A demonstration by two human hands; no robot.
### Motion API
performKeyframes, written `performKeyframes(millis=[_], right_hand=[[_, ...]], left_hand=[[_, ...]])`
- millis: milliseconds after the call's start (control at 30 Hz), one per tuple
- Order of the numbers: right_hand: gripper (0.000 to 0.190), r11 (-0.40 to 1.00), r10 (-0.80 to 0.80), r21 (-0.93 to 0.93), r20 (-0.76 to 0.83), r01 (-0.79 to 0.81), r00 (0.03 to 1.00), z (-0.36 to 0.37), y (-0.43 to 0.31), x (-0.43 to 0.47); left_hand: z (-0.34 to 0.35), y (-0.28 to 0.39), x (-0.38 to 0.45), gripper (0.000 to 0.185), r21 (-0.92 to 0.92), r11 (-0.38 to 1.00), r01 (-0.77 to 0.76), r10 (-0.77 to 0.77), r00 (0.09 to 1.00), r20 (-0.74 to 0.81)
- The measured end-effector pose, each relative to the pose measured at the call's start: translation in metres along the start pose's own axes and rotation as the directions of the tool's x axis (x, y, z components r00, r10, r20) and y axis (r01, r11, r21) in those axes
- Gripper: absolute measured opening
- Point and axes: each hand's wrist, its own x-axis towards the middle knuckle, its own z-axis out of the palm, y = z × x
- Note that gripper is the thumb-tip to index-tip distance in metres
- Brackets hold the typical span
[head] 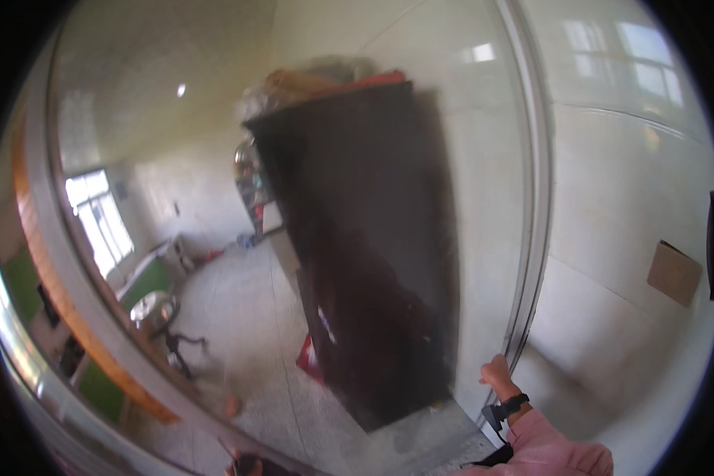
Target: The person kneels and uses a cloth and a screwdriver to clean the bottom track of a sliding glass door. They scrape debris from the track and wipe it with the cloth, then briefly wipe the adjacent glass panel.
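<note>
My right hand (495,375), its fingers curled in, is beside the pale metal door frame (532,178) at the lower right. Whether it touches the frame I cannot tell. A pink sleeve covers that arm, and a black device (503,410) is strapped around the wrist. At the bottom edge a small, blurred part of what looks like my left hand (247,467) shows by the other side of the frame; its fingers are hidden. Beyond the doorway stands a tall, dark cabinet (369,238), which looks tilted in the view.
Bags and a red item (363,83) lie on the cabinet. Beyond it, the grey floor (244,297) bears a round-topped object (153,309) with dark legs. A bright window (98,214) is at left; a brown square panel (675,273) is on the right wall.
</note>
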Motion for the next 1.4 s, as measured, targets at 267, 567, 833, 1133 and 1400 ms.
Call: performKeyframes(millis=[267,567,833,1133,1400], right_hand=[[0.034,0.932,-0.337,0.040,0.458,0.360,0.823,0.030,-0.002,-0.133],[0.072,0.665,-0.438,0.403,0.892,0.629,-0.109,0.087,-0.118,-0.422],[0.063,0.713,-0.542,0.329,0.819,0.619,0.189,0.090,-0.102,-0.483],[0.051,0.569,-0.277,0.056,0.953,0.821,0.127,0.062,-0.095,-0.453],[0.047,0.729,-0.310,0.085,0.926,0.679,0.217,0.031,-0.086,-0.414]], left_hand=[[-0.012,0.008,-0.033,0.026,-0.256,0.951,0.175,-0.179,0.984,0.007],[-0.030,0.017,-0.081,0.013,-0.500,0.825,0.264,-0.090,0.934,0.344],[-0.013,0.002,-0.109,0.032,-0.691,0.676,0.255,-0.167,0.967,0.193],[-0.001,-0.036,-0.116,0.049,-0.550,-0.040,0.834,-0.318,0.512,0.798],[0.020,-0.037,-0.112,0.043,-0.568,0.412,0.712,-0.170,0.673,0.720]])
